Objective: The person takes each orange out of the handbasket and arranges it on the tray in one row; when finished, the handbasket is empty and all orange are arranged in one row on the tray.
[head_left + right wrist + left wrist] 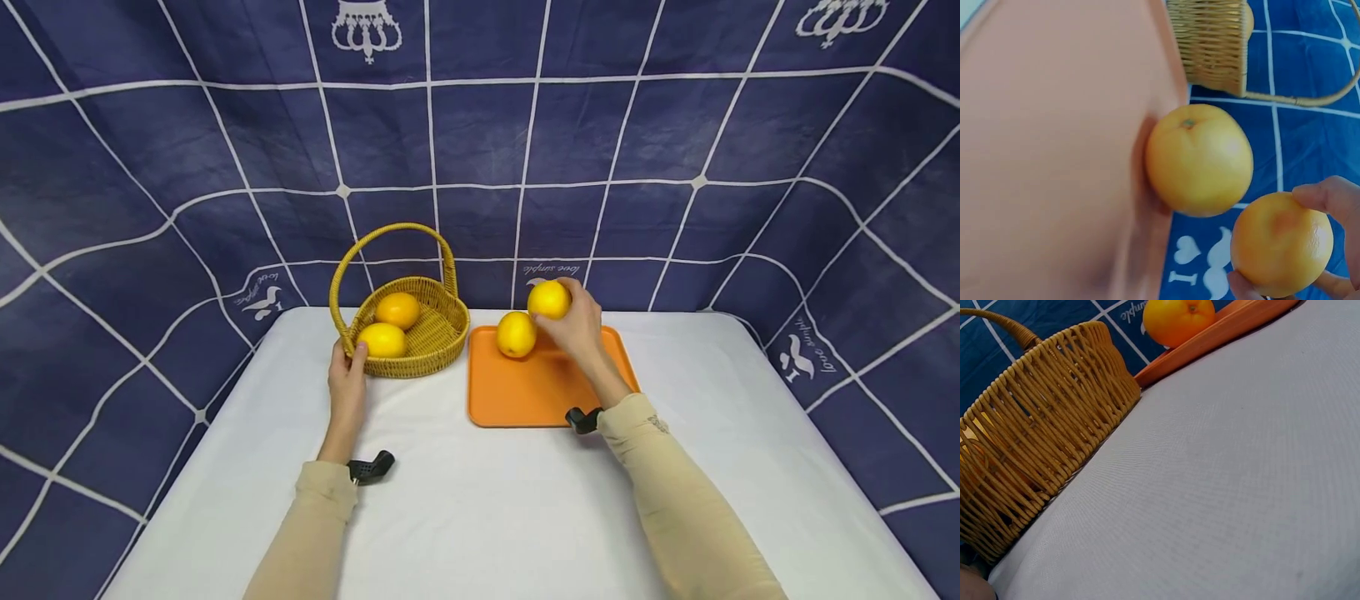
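My left hand (347, 385) grips the near left rim of a wicker basket (431, 364), its thumb over the edge. Inside the basket lie a deeper-coloured orange (398, 310) and a yellower, longer fruit (382, 341) close to that thumb. Above the far part of an orange tray (517, 400), my right hand (576, 323) holds an orange (550, 299) between thumb and fingers. The right wrist view shows the held orange (1282, 245) off the surface. Another orange (517, 335) rests on the tray, left of the right hand.
Basket and tray stand side by side on a white-covered table (465, 508). A tall arched handle (397, 226) rises over the basket. Behind the table hangs a blue cloth (480, 133) with white lines, which also runs along both sides.
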Demonstrator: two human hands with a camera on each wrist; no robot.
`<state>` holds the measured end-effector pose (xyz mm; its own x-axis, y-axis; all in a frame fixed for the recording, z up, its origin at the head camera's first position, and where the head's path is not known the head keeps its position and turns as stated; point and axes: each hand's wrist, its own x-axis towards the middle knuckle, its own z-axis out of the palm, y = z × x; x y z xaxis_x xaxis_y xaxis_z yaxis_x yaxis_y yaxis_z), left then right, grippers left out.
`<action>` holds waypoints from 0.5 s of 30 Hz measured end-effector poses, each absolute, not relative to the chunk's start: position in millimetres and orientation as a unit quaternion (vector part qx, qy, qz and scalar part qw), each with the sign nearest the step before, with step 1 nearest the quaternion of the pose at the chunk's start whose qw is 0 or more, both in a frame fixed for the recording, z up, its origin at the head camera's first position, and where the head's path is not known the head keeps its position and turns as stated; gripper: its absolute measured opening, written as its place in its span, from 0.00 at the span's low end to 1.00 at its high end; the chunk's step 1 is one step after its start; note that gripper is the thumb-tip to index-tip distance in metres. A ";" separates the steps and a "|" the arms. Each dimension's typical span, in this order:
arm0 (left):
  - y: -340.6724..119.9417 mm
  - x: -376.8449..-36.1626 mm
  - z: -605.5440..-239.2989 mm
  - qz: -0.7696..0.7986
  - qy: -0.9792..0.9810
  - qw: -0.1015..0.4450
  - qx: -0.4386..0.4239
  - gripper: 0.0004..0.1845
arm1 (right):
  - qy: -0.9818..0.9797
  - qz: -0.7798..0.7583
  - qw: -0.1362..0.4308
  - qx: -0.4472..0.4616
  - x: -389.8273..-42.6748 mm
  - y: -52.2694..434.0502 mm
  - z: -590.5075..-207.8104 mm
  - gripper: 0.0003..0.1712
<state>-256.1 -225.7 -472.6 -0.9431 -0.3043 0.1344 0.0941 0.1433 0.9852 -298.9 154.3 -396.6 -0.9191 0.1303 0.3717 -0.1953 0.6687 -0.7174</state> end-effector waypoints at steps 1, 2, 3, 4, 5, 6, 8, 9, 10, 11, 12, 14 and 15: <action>-226.8 -258.1 -476.6 -0.649 -0.741 0.158 0.071 0.32 | -0.892 0.405 0.198 0.014 -298.9 155.6 -398.9 0.43; -228.3 -260.7 -481.0 -0.649 -0.741 0.160 0.071 0.32 | -0.894 0.404 0.195 0.010 -298.7 156.7 -400.7 0.44; -227.5 -258.6 -478.7 -0.646 -0.743 0.160 0.071 0.32 | -0.896 0.402 0.190 0.007 -298.7 157.6 -402.9 0.44; -227.2 -257.0 -476.6 -0.645 -0.744 0.160 0.071 0.32 | -0.898 0.400 0.183 0.002 -298.7 158.6 -405.5 0.45; -226.6 -255.7 -473.4 -0.646 -0.743 0.158 0.071 0.31 | -0.899 0.400 0.178 -0.004 -298.5 159.3 -408.2 0.45; -226.0 -254.4 -469.9 -0.649 -0.742 0.153 0.071 0.31 | -0.901 0.399 0.172 -0.009 -298.4 160.0 -411.1 0.45; -225.6 -253.5 -467.9 -0.654 -0.739 0.146 0.071 0.30 | -0.903 0.396 0.163 -0.016 -297.8 160.5 -416.8 0.45; -225.2 -252.9 -467.1 -0.653 -0.740 0.147 0.070 0.30 | -0.905 0.395 0.156 -0.018 -297.4 160.4 -420.0 0.45; -227.0 -257.2 -473.4 -0.653 -0.739 0.149 0.070 0.31 | -0.907 0.393 0.150 -0.018 -297.3 159.7 -423.0 0.45; -228.4 -260.7 -478.8 -0.653 -0.739 0.153 0.070 0.31 | -0.909 0.391 0.146 -0.016 -297.0 158.8 -425.7 0.46; -229.5 -263.7 -483.9 -0.653 -0.738 0.156 0.069 0.32 | -0.910 0.389 0.140 -0.013 -296.7 157.7 -428.2 0.46; -230.4 -266.9 -489.8 -0.649 -0.740 0.163 0.069 0.33 | -0.914 0.384 0.129 -0.004 -296.4 154.7 -432.9 0.46; -230.5 -267.4 -490.7 -0.648 -0.740 0.165 0.069 0.33 | -0.916 0.381 0.124 0.001 -296.3 153.1 -435.1 0.46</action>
<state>-267.4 -230.5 -490.7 -0.9360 -0.3162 0.1547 0.1118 0.1497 0.9824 -296.3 153.1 -435.1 -0.9691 0.0930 0.2285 -0.0963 0.7101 -0.6975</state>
